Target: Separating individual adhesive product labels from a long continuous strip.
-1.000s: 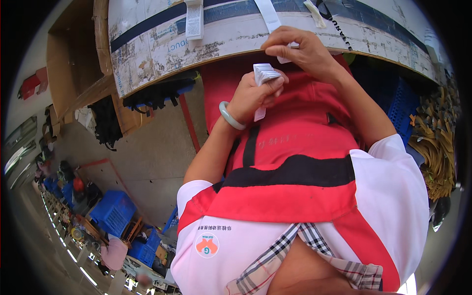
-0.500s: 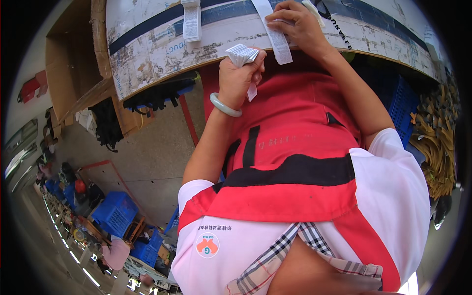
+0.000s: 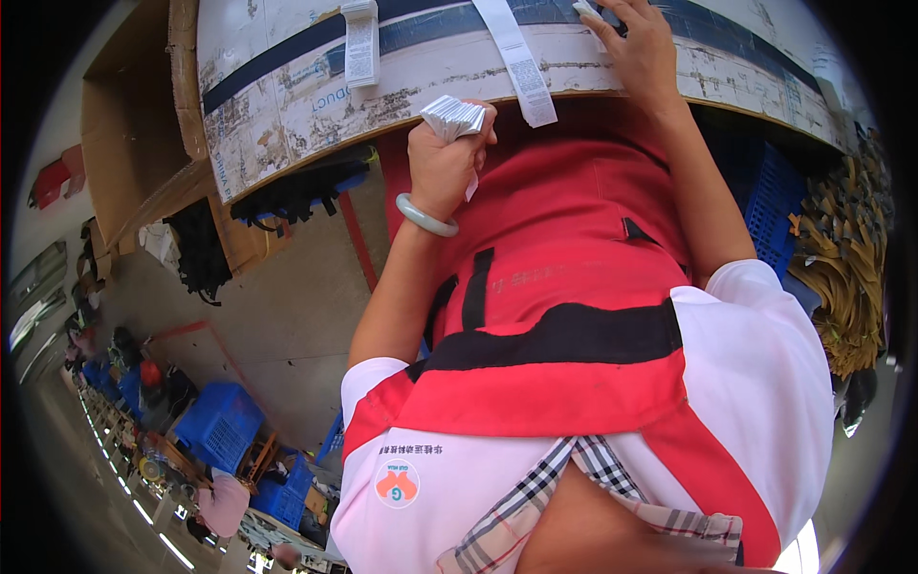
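Note:
My left hand [image 3: 442, 167] is closed round a thick bundle of small white labels [image 3: 453, 117], their edges fanned out above the fist. A pale tail hangs below the fingers. Just right of it, a long white printed label strip [image 3: 521, 72] lies over the table, its end hanging past the near edge. My right hand [image 3: 643, 55] is bent over the tabletop to the right of the strip, apart from it. A small white piece [image 3: 586, 10] shows at its fingertips, partly cut off by the picture's top. Another stack of printed label strips [image 3: 361, 48] lies on the table to the left.
The worn table [image 3: 287, 143] has a curved near edge. An open cardboard box [image 3: 134, 143] stands at its left. Blue crates [image 3: 773, 206] and a pile of tan-brown pieces [image 3: 841, 277] are at right. More blue crates [image 3: 222, 421] and a person [image 3: 222, 502] are farther off, lower left.
My right hand has left the label strip and moved right and farther up the table. The left hand, still round its label bundle, has shifted slightly left in the picture.

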A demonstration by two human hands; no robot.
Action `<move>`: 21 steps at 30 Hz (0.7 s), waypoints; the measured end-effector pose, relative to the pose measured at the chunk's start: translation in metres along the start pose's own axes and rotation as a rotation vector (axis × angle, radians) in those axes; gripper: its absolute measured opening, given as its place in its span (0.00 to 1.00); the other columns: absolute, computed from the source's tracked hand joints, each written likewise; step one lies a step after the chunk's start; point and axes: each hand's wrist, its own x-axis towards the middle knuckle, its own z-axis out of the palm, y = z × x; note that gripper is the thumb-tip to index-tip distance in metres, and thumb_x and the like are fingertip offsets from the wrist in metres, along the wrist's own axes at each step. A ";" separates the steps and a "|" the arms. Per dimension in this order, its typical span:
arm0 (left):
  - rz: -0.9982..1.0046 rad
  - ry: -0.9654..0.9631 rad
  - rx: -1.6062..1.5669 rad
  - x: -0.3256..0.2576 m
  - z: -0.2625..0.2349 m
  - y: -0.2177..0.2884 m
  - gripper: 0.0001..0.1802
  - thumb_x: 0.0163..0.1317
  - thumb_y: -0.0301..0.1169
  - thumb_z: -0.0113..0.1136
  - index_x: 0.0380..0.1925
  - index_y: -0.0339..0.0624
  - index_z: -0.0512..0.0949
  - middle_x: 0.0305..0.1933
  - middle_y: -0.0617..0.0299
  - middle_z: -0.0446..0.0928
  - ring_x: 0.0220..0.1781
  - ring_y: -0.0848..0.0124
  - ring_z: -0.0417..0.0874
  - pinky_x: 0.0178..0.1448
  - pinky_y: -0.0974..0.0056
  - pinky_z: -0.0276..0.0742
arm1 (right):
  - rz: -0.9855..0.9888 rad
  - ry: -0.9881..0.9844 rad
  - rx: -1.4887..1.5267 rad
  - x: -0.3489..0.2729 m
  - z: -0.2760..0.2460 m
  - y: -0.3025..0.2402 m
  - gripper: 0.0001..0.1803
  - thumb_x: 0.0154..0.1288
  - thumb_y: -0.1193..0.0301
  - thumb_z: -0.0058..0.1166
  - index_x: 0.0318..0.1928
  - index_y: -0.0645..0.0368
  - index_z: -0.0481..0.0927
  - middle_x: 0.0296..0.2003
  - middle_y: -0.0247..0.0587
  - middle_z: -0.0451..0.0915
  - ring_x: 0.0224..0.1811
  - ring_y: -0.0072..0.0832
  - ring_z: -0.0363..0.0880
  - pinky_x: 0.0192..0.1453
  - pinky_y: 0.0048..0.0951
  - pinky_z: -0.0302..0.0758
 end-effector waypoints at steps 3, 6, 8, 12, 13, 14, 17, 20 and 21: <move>-0.014 0.000 0.031 0.000 0.002 -0.001 0.04 0.61 0.26 0.64 0.34 0.37 0.81 0.22 0.66 0.77 0.18 0.82 0.69 0.20 0.75 0.61 | 0.196 0.014 0.004 -0.006 -0.001 0.018 0.08 0.54 0.69 0.66 0.27 0.62 0.84 0.29 0.44 0.79 0.35 0.41 0.77 0.39 0.38 0.72; -0.035 -0.043 0.034 0.002 0.003 -0.003 0.06 0.62 0.26 0.64 0.37 0.37 0.81 0.24 0.64 0.77 0.19 0.80 0.69 0.21 0.74 0.63 | 0.174 0.057 0.045 -0.008 0.001 0.025 0.09 0.54 0.69 0.65 0.25 0.62 0.83 0.27 0.44 0.78 0.32 0.39 0.77 0.37 0.35 0.72; -0.032 -0.045 0.022 0.003 0.004 -0.003 0.06 0.62 0.27 0.64 0.37 0.37 0.81 0.24 0.64 0.77 0.19 0.80 0.69 0.21 0.74 0.63 | 0.306 -0.023 0.121 -0.006 0.000 0.023 0.08 0.54 0.70 0.65 0.28 0.62 0.83 0.28 0.44 0.78 0.32 0.37 0.76 0.35 0.34 0.72; -0.037 -0.037 0.017 0.000 0.002 -0.004 0.06 0.62 0.27 0.65 0.37 0.37 0.81 0.24 0.64 0.77 0.19 0.80 0.69 0.21 0.74 0.63 | 0.262 -0.046 0.033 -0.010 -0.001 0.018 0.08 0.54 0.71 0.65 0.30 0.63 0.83 0.27 0.45 0.78 0.30 0.36 0.77 0.33 0.34 0.71; -0.039 -0.038 0.031 0.000 0.003 -0.004 0.06 0.61 0.27 0.65 0.37 0.37 0.81 0.24 0.64 0.77 0.19 0.80 0.70 0.22 0.74 0.63 | 0.191 0.082 0.546 -0.016 0.004 0.029 0.08 0.54 0.71 0.65 0.30 0.63 0.83 0.26 0.45 0.77 0.30 0.36 0.76 0.33 0.33 0.71; -0.042 -0.039 0.045 0.001 0.004 -0.004 0.06 0.61 0.27 0.65 0.37 0.37 0.81 0.24 0.64 0.77 0.19 0.80 0.70 0.22 0.74 0.63 | 0.104 0.214 1.055 -0.021 0.006 0.038 0.08 0.55 0.70 0.65 0.30 0.63 0.83 0.25 0.45 0.77 0.29 0.36 0.76 0.33 0.33 0.72; -0.052 -0.022 0.038 -0.002 -0.003 -0.004 0.06 0.61 0.27 0.65 0.37 0.38 0.81 0.24 0.64 0.77 0.19 0.80 0.70 0.22 0.74 0.63 | 0.223 -0.063 0.037 -0.008 -0.012 0.013 0.07 0.55 0.71 0.62 0.30 0.63 0.82 0.25 0.46 0.76 0.29 0.38 0.76 0.33 0.35 0.72; -0.066 -0.043 0.068 0.000 0.004 -0.004 0.06 0.62 0.27 0.64 0.37 0.38 0.81 0.25 0.65 0.76 0.19 0.81 0.69 0.22 0.74 0.63 | 0.235 -0.135 0.028 -0.011 -0.008 0.031 0.07 0.55 0.71 0.62 0.30 0.63 0.82 0.26 0.47 0.77 0.31 0.39 0.78 0.35 0.36 0.73; -0.065 -0.044 0.066 -0.001 0.005 -0.005 0.06 0.62 0.27 0.64 0.37 0.38 0.81 0.25 0.65 0.76 0.19 0.81 0.69 0.22 0.74 0.63 | 0.233 -0.134 0.027 -0.012 -0.006 0.036 0.07 0.55 0.71 0.62 0.30 0.63 0.82 0.26 0.47 0.77 0.31 0.39 0.78 0.35 0.36 0.73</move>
